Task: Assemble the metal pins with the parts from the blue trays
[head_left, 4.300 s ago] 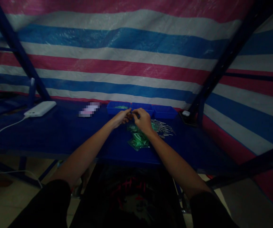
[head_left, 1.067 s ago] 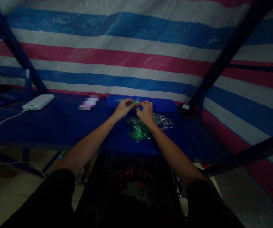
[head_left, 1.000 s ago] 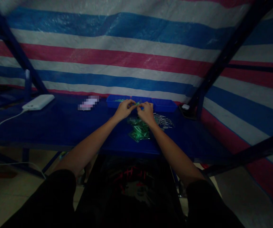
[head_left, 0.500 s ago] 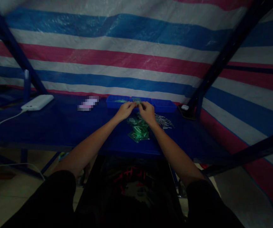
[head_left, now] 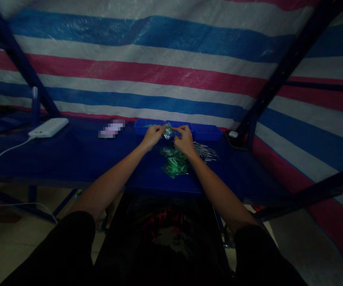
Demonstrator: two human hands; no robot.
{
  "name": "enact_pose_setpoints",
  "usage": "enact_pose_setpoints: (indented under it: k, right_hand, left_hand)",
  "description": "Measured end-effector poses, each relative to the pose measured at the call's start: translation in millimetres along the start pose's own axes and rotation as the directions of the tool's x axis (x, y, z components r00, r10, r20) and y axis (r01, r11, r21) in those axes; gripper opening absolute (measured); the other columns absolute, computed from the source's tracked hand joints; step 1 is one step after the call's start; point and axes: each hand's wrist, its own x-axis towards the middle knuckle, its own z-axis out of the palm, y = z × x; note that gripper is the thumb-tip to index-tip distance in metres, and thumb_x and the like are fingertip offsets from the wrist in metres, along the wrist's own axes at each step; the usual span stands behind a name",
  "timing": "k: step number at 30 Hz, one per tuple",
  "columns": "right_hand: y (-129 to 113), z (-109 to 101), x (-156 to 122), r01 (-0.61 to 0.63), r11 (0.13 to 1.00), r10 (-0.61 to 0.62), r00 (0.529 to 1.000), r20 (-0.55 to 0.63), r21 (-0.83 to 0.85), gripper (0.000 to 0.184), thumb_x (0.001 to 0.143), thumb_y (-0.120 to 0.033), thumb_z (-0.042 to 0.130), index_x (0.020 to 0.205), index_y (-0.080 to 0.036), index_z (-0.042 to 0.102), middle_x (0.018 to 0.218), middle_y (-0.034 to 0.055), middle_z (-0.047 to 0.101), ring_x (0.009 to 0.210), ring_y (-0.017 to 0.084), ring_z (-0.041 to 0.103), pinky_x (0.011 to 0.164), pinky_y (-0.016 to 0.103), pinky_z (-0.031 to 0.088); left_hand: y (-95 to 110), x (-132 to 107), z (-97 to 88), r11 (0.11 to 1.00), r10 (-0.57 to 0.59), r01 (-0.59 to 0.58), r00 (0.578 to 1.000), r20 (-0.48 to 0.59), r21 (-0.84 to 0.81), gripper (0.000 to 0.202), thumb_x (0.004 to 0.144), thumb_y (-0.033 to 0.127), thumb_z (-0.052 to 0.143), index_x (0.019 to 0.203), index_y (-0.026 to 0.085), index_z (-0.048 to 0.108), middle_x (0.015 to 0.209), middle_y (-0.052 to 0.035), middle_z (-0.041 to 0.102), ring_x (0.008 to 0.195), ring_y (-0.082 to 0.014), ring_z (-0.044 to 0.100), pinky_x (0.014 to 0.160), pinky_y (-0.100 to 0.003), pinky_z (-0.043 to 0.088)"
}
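Both hands meet over the dark blue table (head_left: 78,159), just in front of a row of blue trays (head_left: 207,133). My left hand (head_left: 152,137) pinches a small pale green piece (head_left: 168,131) by its left side. My right hand (head_left: 185,140) has its fingers curled and pinched at the piece's right side. Below the hands lies a pile of green parts (head_left: 174,163). To the right of them is a heap of thin metal pins (head_left: 205,151). The light is dim and small details are hard to make out.
A white power bank (head_left: 48,128) with a white cable (head_left: 1,153) lies at the table's left. A blurred pink object (head_left: 111,128) sits left of the trays. A small white item (head_left: 233,134) rests by a dark blue frame post (head_left: 278,75). A striped tarp (head_left: 159,59) hangs behind.
The hands stayed together above the green pile, shifting slightly toward the trays. The small pale piece now shows more clearly between the fingertips.
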Motion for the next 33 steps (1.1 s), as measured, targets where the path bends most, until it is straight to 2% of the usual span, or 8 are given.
enact_pose_setpoints:
  k: [3,8,13,17,21,26,30,33]
  right_hand:
    - [-4,-3,1,-0.067,0.998,0.067,0.998,0.007,0.018,0.023,0.075,-0.028,0.053,0.084,-0.016,0.07,0.083,0.0066,0.058,0.085,0.02,0.052,0.082,0.035,0.04]
    - [-7,-8,3,-0.318,0.927,0.303,0.947,0.102,0.197,0.055,0.081,-0.058,0.037,0.063,-0.014,0.065,0.056,0.0029,0.057,0.061,0.016,0.054,0.064,0.029,0.038]
    - [-6,-8,6,-0.479,0.785,0.418,0.877,0.236,0.392,0.066,0.081,-0.066,0.027,0.067,-0.014,0.066,0.055,0.0044,0.056,0.053,0.014,0.053,0.058,0.028,0.039]
    - [-8,-8,5,-0.492,0.731,0.418,0.871,0.259,0.473,0.063,0.08,-0.067,0.03,0.072,-0.014,0.064,0.054,0.0028,0.054,0.048,0.012,0.05,0.052,0.027,0.037]
    - [-2,-2,4,-0.383,0.795,0.305,0.923,0.235,0.47,0.047,0.075,-0.06,0.047,0.068,-0.015,0.06,0.053,-0.0007,0.051,0.048,0.01,0.047,0.049,0.024,0.034]
    - [9,6,3,-0.197,0.902,0.153,0.978,0.141,0.384,0.035,0.077,-0.047,0.05,0.077,-0.014,0.063,0.059,-0.0008,0.056,0.055,0.012,0.049,0.052,0.023,0.037]
    - [7,3,1,-0.079,0.965,0.066,0.996,0.059,0.252,0.034,0.084,-0.034,0.04,0.099,-0.015,0.064,0.064,0.0009,0.061,0.055,0.013,0.052,0.057,0.026,0.041]
    - [1,-1,-2,0.039,0.988,-0.047,0.997,0.057,0.147,0.038,0.086,-0.028,0.039,0.118,-0.02,0.057,0.08,0.0034,0.067,0.063,0.015,0.057,0.064,0.027,0.043]
  left_hand:
    - [3,-4,-0.5,0.924,0.24,-0.234,0.971,0.017,0.301,0.033,0.082,0.039,0.048,0.061,0.015,0.057,0.052,0.0018,0.049,0.053,-0.0115,0.045,0.051,-0.023,0.03]
    - [10,-9,0.5,0.741,0.457,-0.461,0.879,0.137,0.488,0.024,0.085,0.029,0.046,0.074,0.014,0.062,0.068,-0.0029,0.057,0.065,-0.0148,0.051,0.063,-0.026,0.037]
    - [13,-11,1.3,0.67,0.535,-0.551,0.823,0.191,0.498,0.02,0.086,0.023,0.046,0.093,0.016,0.064,0.084,-0.0058,0.059,0.083,-0.0183,0.053,0.076,-0.03,0.041]
    - [11,-10,1.2,0.692,0.516,-0.554,0.828,0.219,0.464,0.025,0.083,0.021,0.05,0.105,0.018,0.061,0.093,-0.0061,0.058,0.093,-0.02,0.051,0.085,-0.035,0.039]
    - [5,-7,0.3,0.826,0.395,-0.454,0.889,0.231,0.334,0.036,0.074,0.023,0.061,0.109,0.017,0.058,0.098,-0.0061,0.055,0.091,-0.0195,0.051,0.084,-0.036,0.041]
    - [6,-7,1.6,0.995,0.098,-0.099,0.958,0.271,-0.01,0.048,0.071,0.024,0.063,0.117,0.021,0.052,0.102,-0.0044,0.054,0.078,-0.014,0.053,0.07,-0.028,0.044]
    - [11,-8,1.8,0.923,-0.119,0.215,0.948,0.294,-0.32,0.031,0.08,0.042,0.052,0.103,0.022,0.058,0.1,-0.0046,0.058,0.068,-0.0117,0.053,0.054,-0.022,0.038]
    - [13,-7,-1.6,0.831,-0.212,0.353,0.915,0.343,-0.429,0.047,0.079,0.06,0.041,0.086,0.018,0.061,0.094,-0.0068,0.061,0.062,-0.0114,0.052,0.051,-0.022,0.036]
